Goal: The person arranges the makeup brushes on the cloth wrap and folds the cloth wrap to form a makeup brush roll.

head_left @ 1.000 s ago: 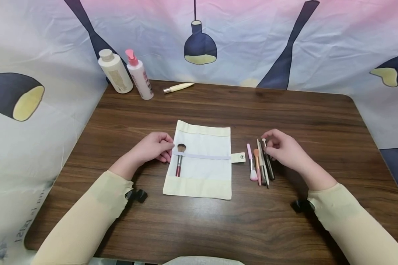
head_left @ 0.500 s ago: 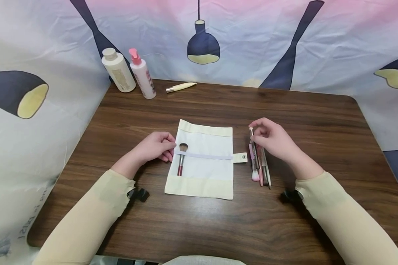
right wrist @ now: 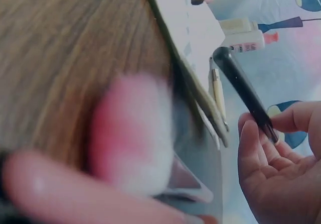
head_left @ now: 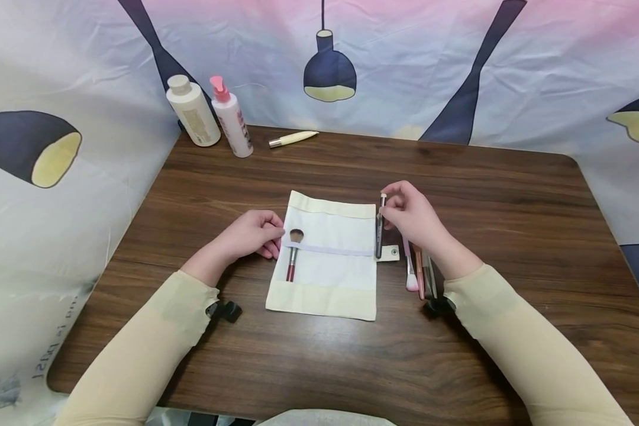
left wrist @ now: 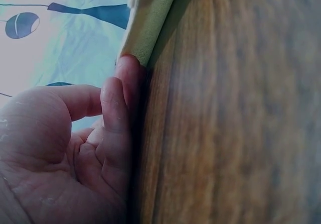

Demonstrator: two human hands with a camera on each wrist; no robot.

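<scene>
A white cloth brush roll (head_left: 330,275) with cream edges lies flat, a snap tab (head_left: 389,253) at its right side. Under its elastic band sits a makeup brush (head_left: 291,260) with brown bristles and a red handle. My left hand (head_left: 257,235) pinches the roll's left edge; in the left wrist view a fingertip (left wrist: 129,66) meets the cloth. My right hand (head_left: 412,216) holds a black-handled makeup brush (head_left: 380,228) between thumb and fingers, over the roll's right edge. In the right wrist view the black handle (right wrist: 243,86) slants away from the fingertips, its rounded end free.
Right of the tab, beneath my right forearm, lie several makeup brushes, among them a pink-tipped brush (head_left: 412,278) and a copper-pink one (head_left: 419,275). At the back left stand a white bottle (head_left: 194,115) and a pink pump bottle (head_left: 233,124). A cream pen-shaped item (head_left: 294,139) lies nearby.
My right hand has taken the black-handled brush from the loose brushes and carried it left to the roll's right edge. My left hand stays at the roll's left edge.
</scene>
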